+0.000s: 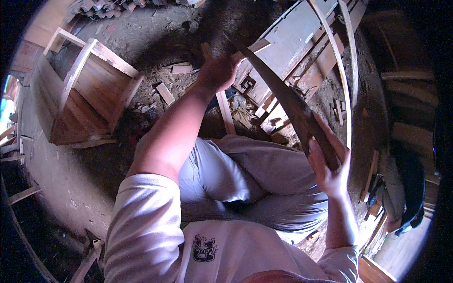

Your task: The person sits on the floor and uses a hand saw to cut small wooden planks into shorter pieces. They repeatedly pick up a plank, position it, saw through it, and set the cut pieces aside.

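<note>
Slanting forward above floor (163,26): curved dark timber (289,98), near end clasped by right hand (331,175), seemingly to steady it; left hand (218,74) curled at pale wood strip (257,46), its hold unclear.

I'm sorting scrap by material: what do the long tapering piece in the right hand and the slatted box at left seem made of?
Long tapering piece: probably wood, dull and unpolished, judging by its mottled brown surface; rusted metal isn't ruled out.
Slatted box: bare wood, seemingly unpainted; separate brown boards show.
</note>
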Tool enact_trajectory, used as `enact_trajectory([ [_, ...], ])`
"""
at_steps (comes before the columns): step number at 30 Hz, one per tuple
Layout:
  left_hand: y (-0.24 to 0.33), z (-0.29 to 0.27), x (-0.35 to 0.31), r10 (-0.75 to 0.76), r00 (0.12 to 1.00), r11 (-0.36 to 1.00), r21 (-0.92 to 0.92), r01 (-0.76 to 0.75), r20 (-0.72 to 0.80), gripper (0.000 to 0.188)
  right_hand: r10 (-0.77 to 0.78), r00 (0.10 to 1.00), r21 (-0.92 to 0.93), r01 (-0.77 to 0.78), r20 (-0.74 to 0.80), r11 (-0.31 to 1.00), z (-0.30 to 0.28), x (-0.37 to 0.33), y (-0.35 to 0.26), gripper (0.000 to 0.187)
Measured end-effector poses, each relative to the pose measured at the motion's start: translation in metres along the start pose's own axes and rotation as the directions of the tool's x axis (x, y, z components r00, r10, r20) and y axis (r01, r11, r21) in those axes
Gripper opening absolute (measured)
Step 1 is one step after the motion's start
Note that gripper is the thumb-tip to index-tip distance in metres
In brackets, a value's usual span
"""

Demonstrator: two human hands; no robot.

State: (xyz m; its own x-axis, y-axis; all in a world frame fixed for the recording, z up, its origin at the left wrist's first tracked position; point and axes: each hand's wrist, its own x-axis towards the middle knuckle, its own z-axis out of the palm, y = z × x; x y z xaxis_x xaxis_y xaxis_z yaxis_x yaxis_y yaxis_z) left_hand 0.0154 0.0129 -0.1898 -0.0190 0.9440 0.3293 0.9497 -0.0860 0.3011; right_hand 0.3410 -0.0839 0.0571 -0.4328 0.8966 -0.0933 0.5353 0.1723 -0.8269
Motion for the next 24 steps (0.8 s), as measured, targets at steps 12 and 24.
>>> enact_trajectory([
  [12,0.000,0.011,0.004,-0.086,0.993,0.995,-0.040,0.089,0.078,0.039,-0.257,0.965,0.102,0.262,-0.058,0.960,0.073,0.111,0.029,0.043],
  [24,-0.002,-0.003,-0.005,0.063,0.996,0.996,0.074,-0.058,-0.059,0.032,-0.072,0.997,-0.093,0.075,0.036,0.993,-0.001,-0.014,0.011,0.052],
])
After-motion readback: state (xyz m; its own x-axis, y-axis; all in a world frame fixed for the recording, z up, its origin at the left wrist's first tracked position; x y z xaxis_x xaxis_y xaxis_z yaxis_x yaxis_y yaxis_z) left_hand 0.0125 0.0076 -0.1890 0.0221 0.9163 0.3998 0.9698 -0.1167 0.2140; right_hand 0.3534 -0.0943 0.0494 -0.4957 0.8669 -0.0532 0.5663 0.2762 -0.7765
